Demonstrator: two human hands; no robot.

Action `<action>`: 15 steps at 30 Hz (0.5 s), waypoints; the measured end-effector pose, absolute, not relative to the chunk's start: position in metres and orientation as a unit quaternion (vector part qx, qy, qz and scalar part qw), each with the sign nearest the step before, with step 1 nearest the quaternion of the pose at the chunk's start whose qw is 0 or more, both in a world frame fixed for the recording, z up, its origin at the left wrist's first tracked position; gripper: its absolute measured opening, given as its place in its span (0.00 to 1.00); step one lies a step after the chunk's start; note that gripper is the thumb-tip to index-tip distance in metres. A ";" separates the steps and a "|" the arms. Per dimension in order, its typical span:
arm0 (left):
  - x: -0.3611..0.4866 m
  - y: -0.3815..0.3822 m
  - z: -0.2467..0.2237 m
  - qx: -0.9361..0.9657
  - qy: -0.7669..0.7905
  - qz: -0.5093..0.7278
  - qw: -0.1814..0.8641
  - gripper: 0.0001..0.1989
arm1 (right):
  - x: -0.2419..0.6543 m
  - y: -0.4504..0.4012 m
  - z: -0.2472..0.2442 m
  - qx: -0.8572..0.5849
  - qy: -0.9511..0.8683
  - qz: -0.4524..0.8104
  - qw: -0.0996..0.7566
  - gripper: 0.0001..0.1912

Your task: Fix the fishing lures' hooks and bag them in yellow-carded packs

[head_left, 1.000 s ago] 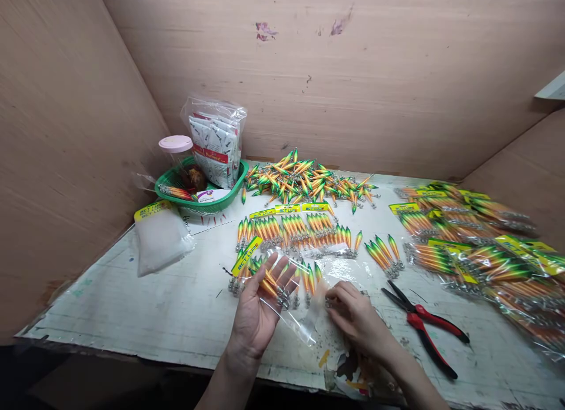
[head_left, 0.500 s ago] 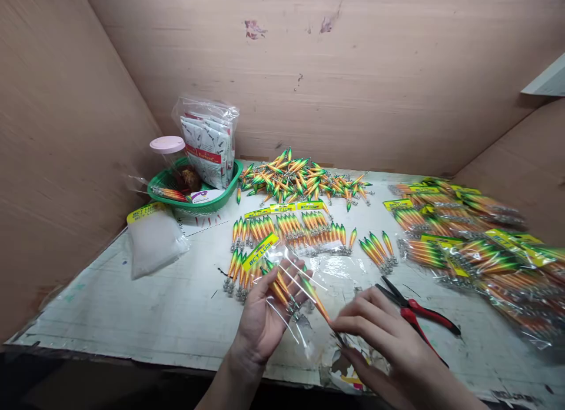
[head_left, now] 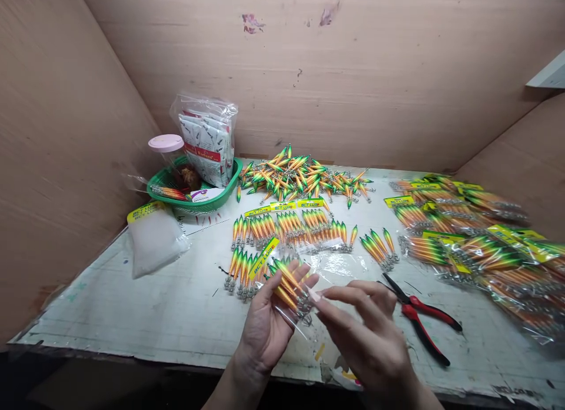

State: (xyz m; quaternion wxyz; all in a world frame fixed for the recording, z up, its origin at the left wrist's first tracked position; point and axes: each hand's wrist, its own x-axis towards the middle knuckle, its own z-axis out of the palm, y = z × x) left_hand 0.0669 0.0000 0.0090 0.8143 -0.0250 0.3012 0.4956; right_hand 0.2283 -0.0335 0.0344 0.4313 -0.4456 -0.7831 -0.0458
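In my left hand (head_left: pixel 262 333), palm up, lies a clear plastic bag with a yellow-green BCT LURE header (head_left: pixel 263 259). Its thumb presses along the near edge of the bag. Several orange, yellow and green squid jigs (head_left: pixel 286 285) lie in the bag, hook ends toward the right. At those hook ends, the thumb and index finger of my right hand (head_left: pixel 371 333) close on the end of a squid jig; its exact hold is partly hidden. Behind the bag, loose squid jigs (head_left: pixel 238 266) lie in small rows on the white tabletop (head_left: pixel 172 322).
Red-handled pliers (head_left: pixel 421 322) lie right of my right hand. Filled lure packets (head_left: pixel 481 257) cover the right side. A heap of jigs (head_left: pixel 304 177) is at the back. At left stand a green basket (head_left: pixel 212 207) and a pack of clear bags (head_left: pixel 154 239).
My right hand has moved left toward my left palm, carrying a squid jig from the bag's mouth in among the others. The bag has tilted a little more upright.
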 end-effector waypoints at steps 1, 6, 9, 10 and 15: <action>0.064 0.001 0.009 -0.023 0.302 0.506 0.808 0.22 | 0.234 -0.031 0.032 -0.454 -0.763 -0.027 0.459 0.16; 0.044 0.011 0.008 -0.030 0.320 0.561 0.763 0.23 | 0.255 -0.011 -0.006 -0.518 -0.777 0.100 0.344 0.07; 0.040 0.013 0.008 -0.034 0.326 0.568 0.755 0.23 | 0.247 -0.005 -0.038 -0.490 -0.823 0.159 0.240 0.11; 0.040 0.013 0.009 -0.036 0.327 0.566 0.756 0.23 | 0.242 -0.005 -0.046 -0.488 -0.824 0.160 0.237 0.12; 0.045 0.011 0.008 -0.045 0.327 0.551 0.767 0.23 | 0.244 -0.012 -0.042 -0.488 -0.816 0.171 0.258 0.08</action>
